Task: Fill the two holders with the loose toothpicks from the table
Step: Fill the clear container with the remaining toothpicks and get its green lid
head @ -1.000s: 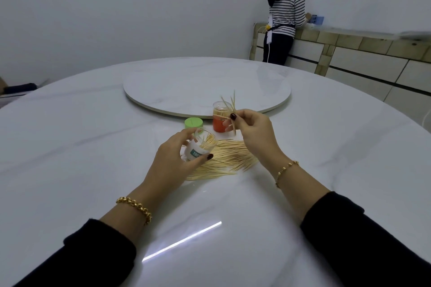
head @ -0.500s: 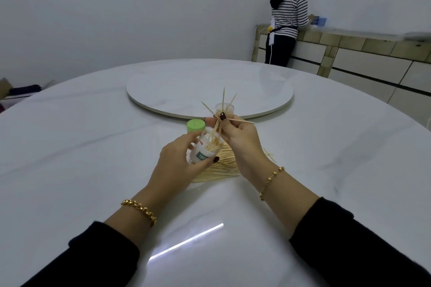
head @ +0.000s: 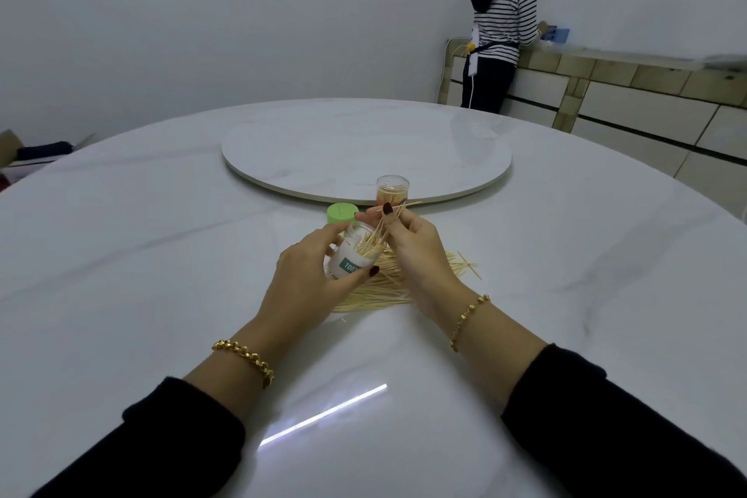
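Your L hand (head: 307, 275) grips the tilted clear holder (head: 348, 261) above the counter (head: 161, 255) & your R hand (head: 420, 251) pinches a toothpick bunch (head: 379, 234) w/ tips in its mouth.

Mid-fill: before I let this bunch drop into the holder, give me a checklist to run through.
1. Holder steady: the left hand grips the labelled holder, tilted towards the right hand: ok.
2. Bunch aimed: the right hand pinches the toothpick bunch, lower ends in the holder's mouth: ok.
3. Every toothpick inside the rim: cannot tell; they splay.
4. Mouth open: the green lid lies on the table beyond the holder: ok.
5. No loose toothpicks left: not ok; a pile lies under the hands.
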### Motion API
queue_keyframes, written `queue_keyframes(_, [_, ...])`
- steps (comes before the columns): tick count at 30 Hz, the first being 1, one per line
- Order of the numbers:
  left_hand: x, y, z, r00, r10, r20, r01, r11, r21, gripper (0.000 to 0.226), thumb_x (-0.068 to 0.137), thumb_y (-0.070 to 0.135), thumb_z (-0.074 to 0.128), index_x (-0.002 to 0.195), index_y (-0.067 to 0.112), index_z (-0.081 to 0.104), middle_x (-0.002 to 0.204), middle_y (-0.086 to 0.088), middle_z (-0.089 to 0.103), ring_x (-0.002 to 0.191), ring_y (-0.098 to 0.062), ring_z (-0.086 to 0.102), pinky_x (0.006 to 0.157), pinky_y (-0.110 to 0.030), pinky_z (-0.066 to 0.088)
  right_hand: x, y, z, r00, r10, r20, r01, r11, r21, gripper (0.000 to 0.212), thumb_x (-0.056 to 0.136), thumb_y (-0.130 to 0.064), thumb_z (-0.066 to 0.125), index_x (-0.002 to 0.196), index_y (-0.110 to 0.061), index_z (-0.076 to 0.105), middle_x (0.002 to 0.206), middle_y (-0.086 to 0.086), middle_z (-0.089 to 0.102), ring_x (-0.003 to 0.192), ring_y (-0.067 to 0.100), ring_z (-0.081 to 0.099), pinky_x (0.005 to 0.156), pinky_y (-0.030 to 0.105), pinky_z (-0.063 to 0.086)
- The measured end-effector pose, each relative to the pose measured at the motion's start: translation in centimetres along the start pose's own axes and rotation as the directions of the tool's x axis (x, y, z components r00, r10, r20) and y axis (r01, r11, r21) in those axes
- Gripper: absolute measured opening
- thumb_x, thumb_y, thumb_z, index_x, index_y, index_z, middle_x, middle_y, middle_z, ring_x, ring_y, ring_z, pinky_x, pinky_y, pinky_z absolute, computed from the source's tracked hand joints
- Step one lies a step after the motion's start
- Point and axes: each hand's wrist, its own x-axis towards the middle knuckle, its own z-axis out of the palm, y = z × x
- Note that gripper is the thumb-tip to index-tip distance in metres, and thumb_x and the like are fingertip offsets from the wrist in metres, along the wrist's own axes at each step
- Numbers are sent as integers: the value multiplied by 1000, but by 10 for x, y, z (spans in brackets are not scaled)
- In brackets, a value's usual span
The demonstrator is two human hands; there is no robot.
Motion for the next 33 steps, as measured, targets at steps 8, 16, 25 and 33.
queue_keyframes(8, [0,-1,0,1000,-10,13,10,1000,1,65,70,53,71,127,24,56,107,7,64,92,-7,58,80,-30,50,5,2,-2,998,-66,9,66,998,-22,56,103,-39,28,97,-5,71,105,4,72,105,16,65,96,30,47])
queue_keyframes(16, [-1,1,0,1000,12,9,-12,1000,-5,76,65,67,58,127,23,55,108,7,64,92,-7,58,81,-28,51,-2,4,-3,975,-210,67,213,976,-46,43,103,-38,27,123,-14,57,118,3,66,97,-4,63,78,11,46])
queue_keyframes(25, [-1,5,-4,1000,-5,-21,4,997,-75,60,72,53,69,123,25,56,108,9,62,92,-5,57,75,-8,43,-12,12,0,867,-458,195,497,784,-371,35,98,-23,34,125,-15,55,110,-4,65,101,5,60,84,26,50])
queue_keyframes(33, [-1,4,-7,998,-41,-48,36,994,-102,48,78,36,75,120,24,57,108,9,63,95,-2,56,75,-4,40,-12,14,0,863,-461,207,501,729,-466,48,96,-38,30,138,-20,45,126,-10,57,118,3,51,100,25,41])
